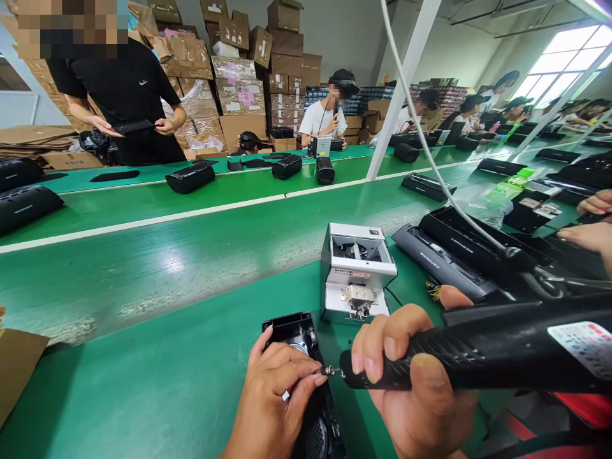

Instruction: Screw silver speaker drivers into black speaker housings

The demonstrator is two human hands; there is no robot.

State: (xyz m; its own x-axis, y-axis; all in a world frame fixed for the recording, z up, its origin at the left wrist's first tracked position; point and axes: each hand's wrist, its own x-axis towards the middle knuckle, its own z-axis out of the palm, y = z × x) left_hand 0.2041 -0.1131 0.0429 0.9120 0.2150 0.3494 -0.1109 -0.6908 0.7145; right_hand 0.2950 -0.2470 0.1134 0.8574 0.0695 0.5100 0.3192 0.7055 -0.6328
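Observation:
My right hand (411, 389) is wrapped round a black electric screwdriver (482, 347), whose tip points left at a small screw (329, 370). My left hand (277, 398) pinches that screw at the bit's end, fingers closed. Under both hands lies an open black speaker housing (291, 328) on the green bench. A white cable (421, 127) runs up from the screwdriver's rear.
A grey screw feeder box (356, 271) stands just beyond my hands. Black speaker shells (449, 252) lie to the right, near another person's hands (590, 223). Across the green conveyor (167, 255), a person in black (122, 95) and seated workers handle more speakers. Cardboard boxes (239, 76) are stacked behind.

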